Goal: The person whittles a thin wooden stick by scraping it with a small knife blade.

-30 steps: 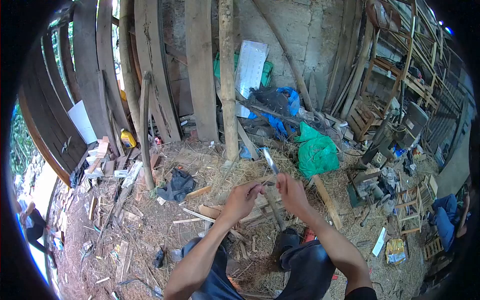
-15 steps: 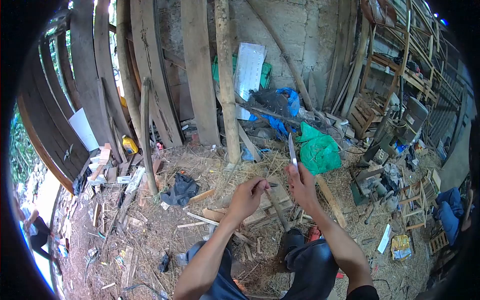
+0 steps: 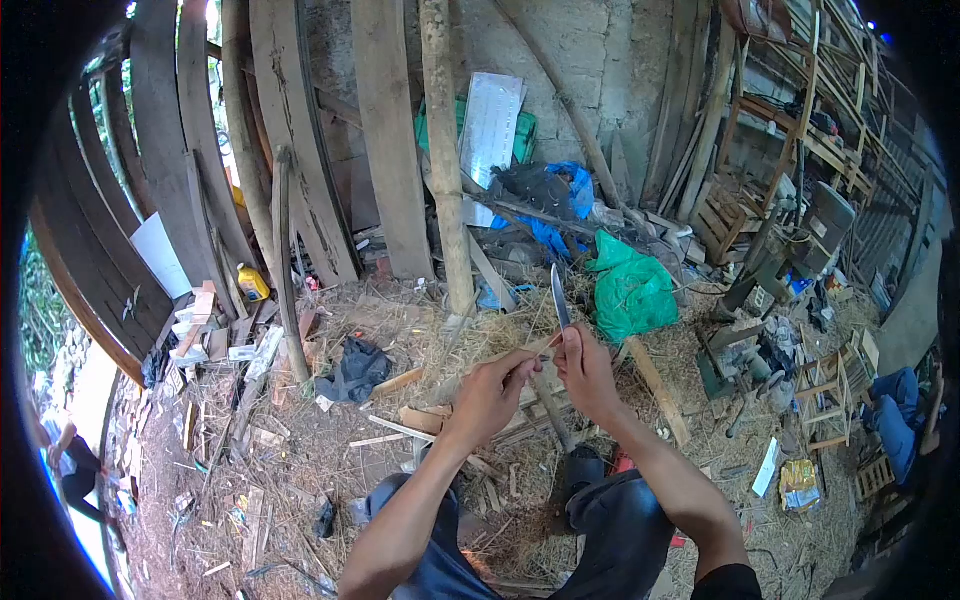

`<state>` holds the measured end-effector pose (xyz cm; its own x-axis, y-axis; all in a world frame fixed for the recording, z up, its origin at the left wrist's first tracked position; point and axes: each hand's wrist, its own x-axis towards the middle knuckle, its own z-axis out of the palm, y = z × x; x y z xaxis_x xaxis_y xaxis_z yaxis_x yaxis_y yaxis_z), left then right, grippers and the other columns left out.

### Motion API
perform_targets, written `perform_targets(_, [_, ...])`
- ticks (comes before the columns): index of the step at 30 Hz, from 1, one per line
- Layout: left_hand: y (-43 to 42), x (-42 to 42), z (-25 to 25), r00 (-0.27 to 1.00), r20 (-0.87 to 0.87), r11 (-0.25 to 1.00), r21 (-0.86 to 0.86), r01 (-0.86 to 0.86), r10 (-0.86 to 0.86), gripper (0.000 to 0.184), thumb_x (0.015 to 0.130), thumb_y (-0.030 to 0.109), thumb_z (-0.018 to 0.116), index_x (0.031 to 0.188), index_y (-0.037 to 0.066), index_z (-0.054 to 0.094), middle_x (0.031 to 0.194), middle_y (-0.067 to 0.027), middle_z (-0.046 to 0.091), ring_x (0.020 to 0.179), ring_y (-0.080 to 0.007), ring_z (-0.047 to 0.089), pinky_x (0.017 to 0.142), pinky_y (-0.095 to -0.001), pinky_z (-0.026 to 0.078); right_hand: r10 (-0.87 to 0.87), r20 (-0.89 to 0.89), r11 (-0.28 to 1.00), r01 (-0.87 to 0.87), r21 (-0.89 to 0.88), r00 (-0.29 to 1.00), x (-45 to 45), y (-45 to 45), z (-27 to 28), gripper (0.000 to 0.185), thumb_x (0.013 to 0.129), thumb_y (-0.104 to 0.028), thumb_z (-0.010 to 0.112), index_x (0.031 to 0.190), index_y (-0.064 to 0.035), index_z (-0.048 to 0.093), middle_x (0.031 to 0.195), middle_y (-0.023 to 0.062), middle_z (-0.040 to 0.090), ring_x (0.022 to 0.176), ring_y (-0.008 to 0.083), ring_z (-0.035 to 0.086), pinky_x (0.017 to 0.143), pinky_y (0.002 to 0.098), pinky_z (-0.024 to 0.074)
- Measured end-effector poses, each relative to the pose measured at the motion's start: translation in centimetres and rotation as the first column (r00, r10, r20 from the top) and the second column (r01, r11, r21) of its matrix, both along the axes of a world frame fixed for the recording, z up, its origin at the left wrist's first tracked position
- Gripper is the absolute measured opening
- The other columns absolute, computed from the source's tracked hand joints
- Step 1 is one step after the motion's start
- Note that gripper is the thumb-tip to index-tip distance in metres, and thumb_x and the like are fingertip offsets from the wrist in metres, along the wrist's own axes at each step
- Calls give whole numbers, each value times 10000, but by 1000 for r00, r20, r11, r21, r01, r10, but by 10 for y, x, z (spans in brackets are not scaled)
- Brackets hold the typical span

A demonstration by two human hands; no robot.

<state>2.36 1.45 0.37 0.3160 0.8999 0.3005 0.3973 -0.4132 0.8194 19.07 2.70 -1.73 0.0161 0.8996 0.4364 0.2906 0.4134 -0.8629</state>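
Observation:
My right hand [image 3: 588, 372] is closed round the handle of a knife [image 3: 560, 296], its pale blade pointing up and away from me. Close beside it, my left hand [image 3: 492, 398] pinches a small, thin thing with a dark end [image 3: 541, 362], whose kind I cannot make out. The two hands are nearly touching, in front of my knees. Below them a wooden shaft [image 3: 551, 412] slants down towards a dark shoe [image 3: 583, 468]. Its upper end is partly hidden by the hands.
Straw and wood scraps cover the ground. A green plastic bag [image 3: 634, 290] lies ahead, a black plastic bag [image 3: 356, 370] to the left. A wooden post [image 3: 443, 170] stands in front. Machinery [image 3: 790, 250] is at right. Another person [image 3: 75, 465] is at the far left edge.
My right hand has moved left and inward, bringing the knife nearer to my left hand. The blade now leans further left. My left hand has barely moved.

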Motion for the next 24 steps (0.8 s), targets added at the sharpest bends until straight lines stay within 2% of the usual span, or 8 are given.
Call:
perform_targets(5, [5, 2, -13, 999, 43, 997, 69, -14, 11, 164, 924, 164, 511, 1024, 75, 607, 834, -119, 650, 694, -300, 614, 631, -364, 462, -88, 7, 996, 88, 4, 996, -12, -3, -6, 359, 1009, -292, 329, 834, -21, 486, 562, 3, 433, 502, 65, 416, 463, 245, 348])
perform_targets(7, [6, 1, -14, 999, 46, 995, 94, -17, 13, 164, 923, 161, 509, 1027, 77, 606, 843, -124, 653, 738, -324, 627, 650, -376, 469, -73, 129, 989, 88, -118, 989, -15, -10, -1, 333, 996, -247, 350, 846, -10, 530, 615, 114, 535, 551, 240, 535, 546, 365, 415])
perform_targets(10, [7, 0, -14, 998, 12, 997, 50, -60, 60, 163, 922, 152, 505, 1028, 81, 606, 855, -134, 654, 816, -354, 625, 685, -394, 476, -82, 203, 994, 96, -57, 976, -24, -13, 3, 310, 991, -234, 365, 855, -11, 533, 623, 133, 536, 549, 266, 536, 540, 372, 412])
perform_targets(13, [5, -2, -8, 996, 73, 998, 48, -50, 46, 152, 917, 147, 510, 1009, 75, 608, 839, -136, 652, 794, -352, 624, 676, -399, 473, -110, 173, 994, 113, -10, 979, -17, -8, 5, 319, 992, -242, 358, 860, -14, 538, 619, 139, 529, 543, 279, 534, 532, 383, 409])
perform_targets(14, [1, -2, -4, 998, 2, 998, 25, -64, 64, 144, 915, 146, 509, 990, 73, 608, 827, -138, 648, 786, -356, 620, 667, -403, 469, -110, 174, 993, 113, -11, 979, -16, -7, 5, 319, 992, -242, 358, 860, -14, 538, 619, 139, 529, 543, 279, 534, 532, 383, 409])
perform_targets(15, [-1, -2, -1, 995, -66, 997, 3, -80, 80, 137, 914, 145, 509, 972, 71, 609, 815, -139, 644, 777, -360, 617, 658, -406, 465, -135, 150, 989, 143, -46, 979, -14, -6, 6, 329, 992, -250, 354, 856, -16, 540, 615, 136, 528, 540, 280, 533, 530, 390, 408])
perform_targets(23, [0, -15, -14, 994, -52, 995, 29, -95, 97, 127, 916, 168, 507, 925, 79, 597, 764, -164, 612, 752, -388, 592, 616, -431, 439, -92, 207, 966, 138, -218, 974, -18, -10, -13, 357, 991, -260, 345, 836, -11, 549, 636, 150, 559, 577, 311, 565, 561, 409, 425])
perform_targets(24, [-1, -14, -14, 995, -45, 996, 31, -87, 89, 127, 916, 172, 508, 925, 80, 594, 758, -169, 608, 747, -392, 588, 610, -436, 436, -92, 250, 988, 121, -101, 964, -20, -13, -17, 373, 996, -259, 343, 813, -2, 541, 601, 116, 526, 532, 243, 523, 524, 372, 406])
